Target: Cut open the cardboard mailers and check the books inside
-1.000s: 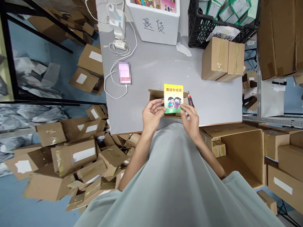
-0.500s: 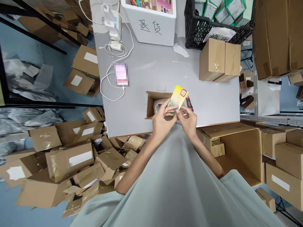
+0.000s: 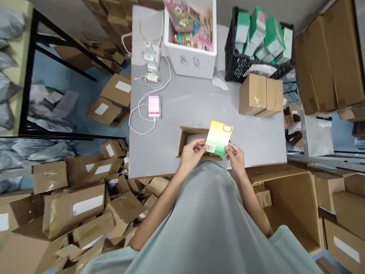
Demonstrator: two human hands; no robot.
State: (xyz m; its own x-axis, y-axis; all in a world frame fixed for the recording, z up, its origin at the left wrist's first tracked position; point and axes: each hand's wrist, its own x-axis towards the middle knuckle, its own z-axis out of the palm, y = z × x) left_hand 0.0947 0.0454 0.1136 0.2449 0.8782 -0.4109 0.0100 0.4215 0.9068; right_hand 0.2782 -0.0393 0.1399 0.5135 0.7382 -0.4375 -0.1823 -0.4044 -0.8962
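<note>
A flat yellow-and-green card (image 3: 219, 137) with a barcode and a red-outlined patch is held up between my hands, its printed face towards me. My left hand (image 3: 192, 155) pinches its lower left corner, by the barcode. At the lower right corner, the fingers of my right hand (image 3: 236, 156) are closed on it. Below the card an open cardboard box (image 3: 182, 144) lies at the table's near edge, with something pale inside. The card and my left hand cover part of that box.
A white phone (image 3: 154, 106) with a charging cable lies to the left. A white bin (image 3: 191, 66) of colourful books and a black crate (image 3: 242, 68) of green boxes stand at the back. Two cardboard boxes (image 3: 253, 95) are on the right. Many cartons crowd the floor.
My hands have moved apart to the card's two lower corners, and the card has turned flatter, showing more of its face. The red-and-black tool is now hidden. The view has shifted.
</note>
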